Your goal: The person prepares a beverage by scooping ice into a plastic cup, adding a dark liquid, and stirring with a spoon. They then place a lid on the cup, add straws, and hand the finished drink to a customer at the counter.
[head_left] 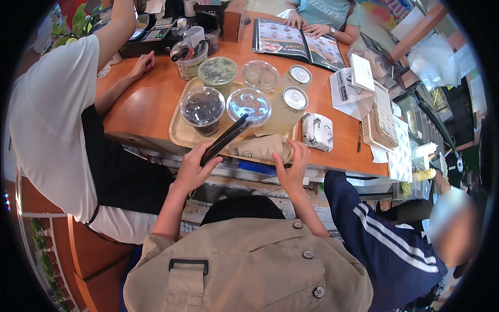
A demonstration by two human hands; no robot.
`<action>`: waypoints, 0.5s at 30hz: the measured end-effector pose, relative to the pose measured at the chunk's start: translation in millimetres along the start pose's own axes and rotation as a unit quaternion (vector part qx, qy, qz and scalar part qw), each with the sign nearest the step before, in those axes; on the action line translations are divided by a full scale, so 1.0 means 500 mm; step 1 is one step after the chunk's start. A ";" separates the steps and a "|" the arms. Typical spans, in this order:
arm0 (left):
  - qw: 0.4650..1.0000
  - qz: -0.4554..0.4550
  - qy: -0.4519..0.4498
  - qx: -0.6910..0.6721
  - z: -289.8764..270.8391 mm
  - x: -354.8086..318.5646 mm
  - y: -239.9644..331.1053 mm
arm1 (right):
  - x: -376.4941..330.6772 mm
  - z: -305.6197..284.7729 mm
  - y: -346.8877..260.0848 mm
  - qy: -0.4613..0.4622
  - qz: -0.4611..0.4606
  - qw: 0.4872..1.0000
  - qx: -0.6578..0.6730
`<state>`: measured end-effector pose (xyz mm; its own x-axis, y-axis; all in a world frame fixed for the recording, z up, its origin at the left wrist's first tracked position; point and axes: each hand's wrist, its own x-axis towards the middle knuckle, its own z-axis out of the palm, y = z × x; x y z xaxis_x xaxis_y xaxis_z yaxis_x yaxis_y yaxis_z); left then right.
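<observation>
On a light wooden tray (179,136) stand a dark drink in a clear lidded cup (202,109), a green-topped lidded cup (218,72), further clear-lidded cups and two clear cans (295,98) with silver pull-tab tops. My left hand (193,167), at the tray's front edge, is closed around a bundle of long black sticks (224,139), perhaps straws, slanting up over the cups. A brown paper-wrapped item (262,147) lies along the tray's front. Thumb and fingers of my right hand (292,165) are at its right end, gripping it; the fingertips are partly hidden.
A white patterned wrapped packet (317,132) sits right of the tray. Behind are a tub of utensils (189,60) and an open menu (299,44) under another person's hands. A napkin holder (352,86) and basket (380,122) stand right. People flank me closely.
</observation>
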<state>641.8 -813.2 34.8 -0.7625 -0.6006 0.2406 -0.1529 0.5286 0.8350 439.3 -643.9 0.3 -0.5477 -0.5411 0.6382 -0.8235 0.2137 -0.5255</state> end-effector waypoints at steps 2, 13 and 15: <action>1.000 0.010 -0.022 0.013 -0.011 0.002 0.005 | -0.002 -0.004 -0.002 -0.056 0.048 0.997 -0.021; 0.954 0.156 -0.183 0.177 0.003 0.086 0.080 | -0.036 -0.036 0.011 -0.132 0.009 0.979 0.157; 0.941 0.145 -0.212 0.218 0.041 0.105 0.076 | -0.051 -0.031 0.027 -0.131 -0.066 0.982 0.121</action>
<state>583.2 -812.3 69.3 -0.9802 -0.1483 0.1313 -0.0726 0.8856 0.4588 439.6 -614.7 -14.4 -0.3550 -0.7481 0.5606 -0.8084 -0.0555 -0.5860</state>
